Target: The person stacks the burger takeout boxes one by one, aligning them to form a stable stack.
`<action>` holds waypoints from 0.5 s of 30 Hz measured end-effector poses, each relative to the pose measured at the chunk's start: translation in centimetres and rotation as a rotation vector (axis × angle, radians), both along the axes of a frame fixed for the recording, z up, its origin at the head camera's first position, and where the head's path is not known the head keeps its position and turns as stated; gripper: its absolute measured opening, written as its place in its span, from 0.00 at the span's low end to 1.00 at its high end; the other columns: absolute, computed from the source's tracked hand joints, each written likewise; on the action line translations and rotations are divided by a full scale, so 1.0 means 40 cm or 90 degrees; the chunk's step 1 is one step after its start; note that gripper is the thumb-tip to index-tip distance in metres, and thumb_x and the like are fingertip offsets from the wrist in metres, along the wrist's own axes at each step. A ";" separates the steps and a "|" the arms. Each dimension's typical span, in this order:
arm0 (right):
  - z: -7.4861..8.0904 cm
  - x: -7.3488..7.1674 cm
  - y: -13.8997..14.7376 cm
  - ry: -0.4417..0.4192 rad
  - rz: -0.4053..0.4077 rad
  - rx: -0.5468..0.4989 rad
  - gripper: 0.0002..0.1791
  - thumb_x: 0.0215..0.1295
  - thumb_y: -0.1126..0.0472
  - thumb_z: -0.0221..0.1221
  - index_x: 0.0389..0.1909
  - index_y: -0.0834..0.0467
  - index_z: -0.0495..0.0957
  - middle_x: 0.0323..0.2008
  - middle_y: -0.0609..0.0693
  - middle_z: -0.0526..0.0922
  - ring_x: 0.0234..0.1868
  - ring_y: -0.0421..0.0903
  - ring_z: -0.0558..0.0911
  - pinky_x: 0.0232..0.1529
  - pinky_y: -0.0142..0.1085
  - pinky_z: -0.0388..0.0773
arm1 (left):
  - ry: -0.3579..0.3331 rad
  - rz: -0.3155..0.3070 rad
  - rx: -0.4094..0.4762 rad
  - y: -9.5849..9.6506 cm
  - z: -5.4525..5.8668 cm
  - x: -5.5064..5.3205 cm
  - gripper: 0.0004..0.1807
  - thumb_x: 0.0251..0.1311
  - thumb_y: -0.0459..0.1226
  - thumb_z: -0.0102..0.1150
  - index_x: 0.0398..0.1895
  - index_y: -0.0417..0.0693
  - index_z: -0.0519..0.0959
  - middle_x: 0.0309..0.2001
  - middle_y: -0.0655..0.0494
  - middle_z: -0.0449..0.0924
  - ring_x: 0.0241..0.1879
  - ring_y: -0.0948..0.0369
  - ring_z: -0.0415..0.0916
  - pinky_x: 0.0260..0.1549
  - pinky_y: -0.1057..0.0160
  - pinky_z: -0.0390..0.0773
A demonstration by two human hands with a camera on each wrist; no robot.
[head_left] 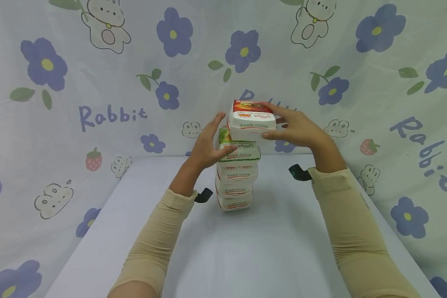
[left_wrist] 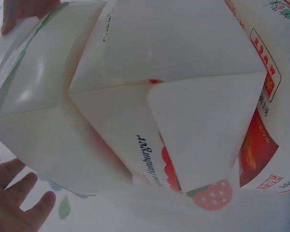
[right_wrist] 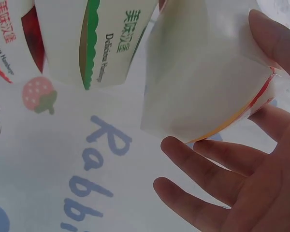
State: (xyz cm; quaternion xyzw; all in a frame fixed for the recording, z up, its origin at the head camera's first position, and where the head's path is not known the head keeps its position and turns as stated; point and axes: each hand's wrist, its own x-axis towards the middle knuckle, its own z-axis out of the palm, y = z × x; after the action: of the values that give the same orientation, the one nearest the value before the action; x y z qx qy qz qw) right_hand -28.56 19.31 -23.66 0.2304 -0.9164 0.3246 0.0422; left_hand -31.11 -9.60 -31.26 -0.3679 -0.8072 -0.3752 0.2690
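A white hamburger box with a red top [head_left: 251,120] sits tilted over a stack, overlapping its upper end in the head view. My right hand [head_left: 296,126] grips this box from the right, thumb low on its front and fingers along its top and far side. Directly underneath is a green-trimmed hamburger box [head_left: 242,152], uppermost in the stack of white boxes [head_left: 237,174]. On the left, my left hand [head_left: 205,151] has its fingers spread, with the thumb across the front of the green-trimmed box. In the left wrist view, the left fingers [left_wrist: 19,188] stand apart from the cartons.
The stack stands on a white table [head_left: 223,256], towards its far edge. Behind and along the sides hangs a white cloth [head_left: 208,62] printed with blue flowers, rabbits and strawberries. A dark wrist camera [head_left: 299,172] juts from the right sleeve, another dark camera [head_left: 203,195] from the left.
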 end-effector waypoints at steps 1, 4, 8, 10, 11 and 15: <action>0.001 0.001 -0.004 -0.001 0.004 0.000 0.52 0.50 0.33 0.67 0.73 0.23 0.47 0.68 0.47 0.66 0.64 0.58 0.69 0.53 0.60 0.73 | 0.001 0.004 -0.001 0.000 0.002 0.000 0.56 0.53 0.68 0.56 0.78 0.49 0.49 0.75 0.52 0.53 0.73 0.64 0.45 0.69 0.55 0.51; 0.000 0.000 -0.015 -0.002 0.011 0.004 0.52 0.50 0.33 0.67 0.73 0.23 0.47 0.69 0.48 0.65 0.64 0.58 0.69 0.53 0.61 0.73 | 0.003 0.015 -0.002 -0.001 0.006 0.001 0.57 0.53 0.70 0.54 0.78 0.48 0.49 0.75 0.55 0.52 0.73 0.63 0.45 0.69 0.55 0.51; -0.002 0.001 -0.023 -0.008 0.009 0.013 0.53 0.49 0.31 0.66 0.73 0.24 0.47 0.70 0.50 0.63 0.64 0.61 0.68 0.53 0.63 0.71 | 0.004 0.024 -0.001 -0.001 0.009 0.006 0.56 0.54 0.70 0.52 0.77 0.47 0.50 0.75 0.55 0.53 0.73 0.63 0.45 0.69 0.54 0.53; -0.003 0.003 -0.025 -0.012 0.007 0.012 0.53 0.49 0.31 0.66 0.73 0.24 0.47 0.70 0.50 0.63 0.64 0.62 0.68 0.54 0.63 0.71 | 0.003 0.023 0.003 -0.002 0.010 0.007 0.56 0.54 0.70 0.52 0.77 0.47 0.50 0.75 0.55 0.53 0.73 0.63 0.46 0.69 0.54 0.53; -0.003 0.003 -0.026 -0.013 0.006 0.011 0.53 0.49 0.31 0.66 0.73 0.24 0.46 0.70 0.50 0.63 0.64 0.62 0.68 0.54 0.63 0.71 | 0.004 0.023 0.006 -0.002 0.009 0.007 0.55 0.55 0.70 0.52 0.77 0.47 0.51 0.75 0.55 0.53 0.73 0.63 0.46 0.69 0.54 0.53; -0.004 0.005 -0.031 -0.012 0.008 -0.002 0.55 0.50 0.33 0.67 0.74 0.24 0.42 0.70 0.53 0.63 0.64 0.62 0.69 0.54 0.62 0.71 | 0.009 0.019 0.017 -0.006 0.006 0.006 0.55 0.55 0.69 0.52 0.76 0.45 0.52 0.75 0.54 0.53 0.73 0.63 0.47 0.68 0.53 0.54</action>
State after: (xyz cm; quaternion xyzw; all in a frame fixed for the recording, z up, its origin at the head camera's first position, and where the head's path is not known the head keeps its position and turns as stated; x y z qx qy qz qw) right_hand -28.36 18.05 -23.80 0.2327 -0.9148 0.3287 0.0319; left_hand -30.86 -9.84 -31.01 -0.3552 -0.8054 -0.3792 0.2854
